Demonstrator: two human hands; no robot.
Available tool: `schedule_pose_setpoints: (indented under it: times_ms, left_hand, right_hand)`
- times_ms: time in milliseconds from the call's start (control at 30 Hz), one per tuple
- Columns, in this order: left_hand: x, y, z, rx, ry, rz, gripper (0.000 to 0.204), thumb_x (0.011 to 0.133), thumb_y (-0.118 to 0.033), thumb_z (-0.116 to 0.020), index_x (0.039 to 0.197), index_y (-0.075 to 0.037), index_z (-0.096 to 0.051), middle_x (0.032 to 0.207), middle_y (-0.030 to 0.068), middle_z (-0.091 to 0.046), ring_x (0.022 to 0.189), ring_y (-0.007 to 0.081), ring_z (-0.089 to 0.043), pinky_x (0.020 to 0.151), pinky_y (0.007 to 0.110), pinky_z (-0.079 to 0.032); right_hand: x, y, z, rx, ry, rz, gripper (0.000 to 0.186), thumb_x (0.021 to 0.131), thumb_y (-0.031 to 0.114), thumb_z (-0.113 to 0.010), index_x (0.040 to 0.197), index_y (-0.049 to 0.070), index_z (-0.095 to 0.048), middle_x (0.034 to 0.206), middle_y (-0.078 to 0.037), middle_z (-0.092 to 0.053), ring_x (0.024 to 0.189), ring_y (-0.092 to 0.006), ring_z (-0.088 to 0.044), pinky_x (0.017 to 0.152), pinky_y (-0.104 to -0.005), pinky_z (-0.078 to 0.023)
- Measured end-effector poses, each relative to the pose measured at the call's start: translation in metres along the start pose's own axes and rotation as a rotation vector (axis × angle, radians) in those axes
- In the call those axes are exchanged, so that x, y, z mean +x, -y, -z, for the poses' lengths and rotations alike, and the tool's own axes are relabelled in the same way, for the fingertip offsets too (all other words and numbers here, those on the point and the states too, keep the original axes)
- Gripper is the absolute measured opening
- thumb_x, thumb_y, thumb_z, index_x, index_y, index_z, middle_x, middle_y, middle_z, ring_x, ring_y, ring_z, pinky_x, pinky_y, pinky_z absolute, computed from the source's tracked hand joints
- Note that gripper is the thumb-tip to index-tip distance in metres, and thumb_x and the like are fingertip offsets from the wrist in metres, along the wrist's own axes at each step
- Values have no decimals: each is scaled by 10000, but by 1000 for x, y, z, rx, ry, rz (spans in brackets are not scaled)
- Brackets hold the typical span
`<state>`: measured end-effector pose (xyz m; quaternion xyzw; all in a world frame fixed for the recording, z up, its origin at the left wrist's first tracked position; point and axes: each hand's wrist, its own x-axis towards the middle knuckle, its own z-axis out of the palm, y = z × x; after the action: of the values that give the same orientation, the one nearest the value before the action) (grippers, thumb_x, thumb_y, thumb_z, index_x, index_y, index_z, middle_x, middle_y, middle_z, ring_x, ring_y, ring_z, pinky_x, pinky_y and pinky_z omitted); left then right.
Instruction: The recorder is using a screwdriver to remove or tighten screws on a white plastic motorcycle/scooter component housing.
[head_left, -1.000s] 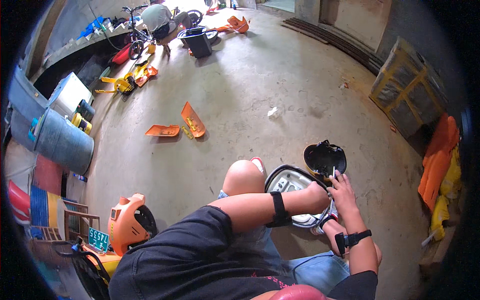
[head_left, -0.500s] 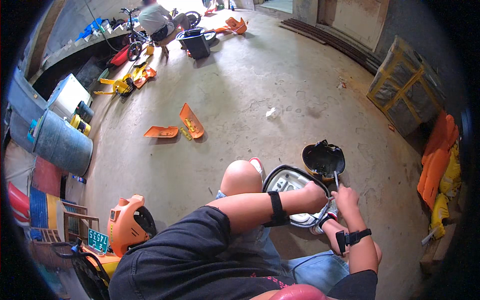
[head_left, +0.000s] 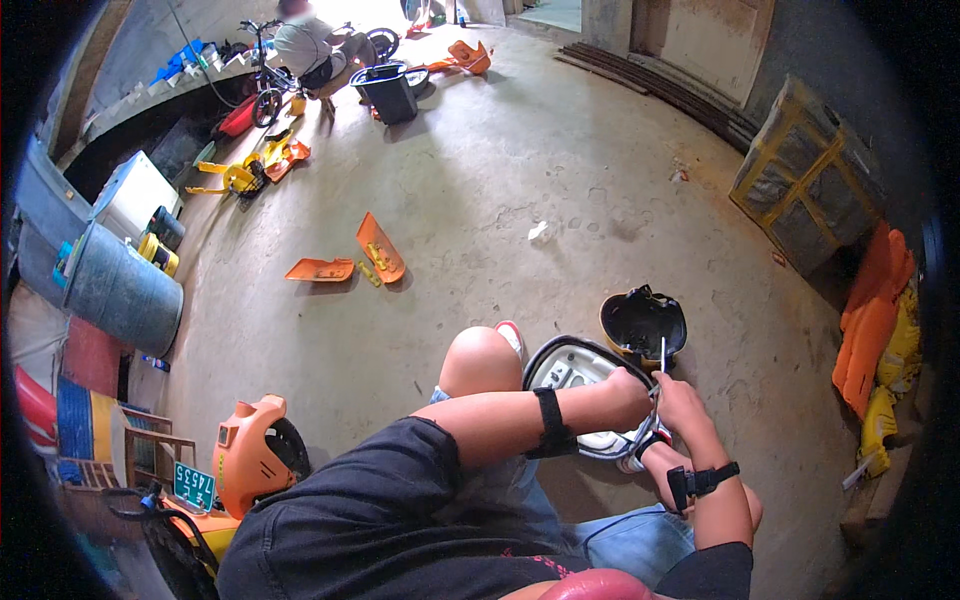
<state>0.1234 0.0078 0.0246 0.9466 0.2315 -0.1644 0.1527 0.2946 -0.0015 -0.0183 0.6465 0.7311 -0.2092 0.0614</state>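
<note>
White, black-rimmed plastic housing panel (head_left: 580, 385) propped on concrete floor (head_left: 520, 200) just right of bent knee, btwn both hands. Left hand (head_left: 628, 385) clamped on panel's upper right edge, fingers curled round rim. Right hand (head_left: 682, 400) just beside it, fingers closed on thin metal-shafted screwdriver (head_left: 662, 356), tip up. Black bowl-shaped plastic cover w/ orange rim (head_left: 643, 323) just beyond. Two loose orange panels (head_left: 350, 260) well apart, up-left. Orange moulded cowl (head_left: 255, 450) near left elbow.

A repair workshop: bare concrete floor (head_left: 480, 200) strewn with orange body panels (head_left: 380, 247), a blue drum (head_left: 122, 290) against the left wall, a strapped crate (head_left: 805, 190) leaning right, another person (head_left: 305, 45) crouching by a bicycle (head_left: 262, 80).
</note>
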Motion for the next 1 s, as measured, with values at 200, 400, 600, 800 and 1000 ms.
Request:
schedule_pose_setpoints:
  times_ms: [200,400,600,800,1000]
  left_hand:
    - [0,1,-2,0,-2,-2,312,802,-348,-646,977,-89,-639,870,86,-688,823,269,-677,642,427,-507]
    - [1,2,-8,20,-29,-11,326,805,-364,-646,982,-90,-648,877,96,-689,833,270,-674,647,433,-502]
    - [2,2,-8,-13,3,1,360,816,-382,-635,1023,-87,-632,911,90,-687,870,266,-667,681,435,-495]
    - [2,2,-6,-48,51,34,358,826,-365,-620,1061,-94,-618,940,79,-685,890,257,-662,718,429,-489]
    - [2,4,-6,-49,65,24,328,836,-342,-602,1053,-97,-623,939,81,-686,887,253,-662,724,425,-488]
  right_hand:
    - [5,-16,-11,-291,-101,77,280,868,137,-501,1129,133,-603,898,-106,-670,883,-296,-643,722,-458,-489]
    - [6,-22,-9,-287,-484,287,207,781,173,-591,966,153,-683,1204,-68,-579,1236,-270,-441,944,-461,-386]
    - [12,-19,-6,-308,-483,496,134,758,176,-594,801,139,-715,1236,-80,-581,1284,-282,-413,1069,-437,-310]
    - [6,-2,6,-397,-91,43,381,565,447,-792,692,94,-723,855,-146,-687,890,-259,-659,877,-386,-475]
    - [3,-7,5,-106,-49,-147,365,727,371,-713,848,27,-694,876,-187,-670,846,-309,-660,741,-433,-521]
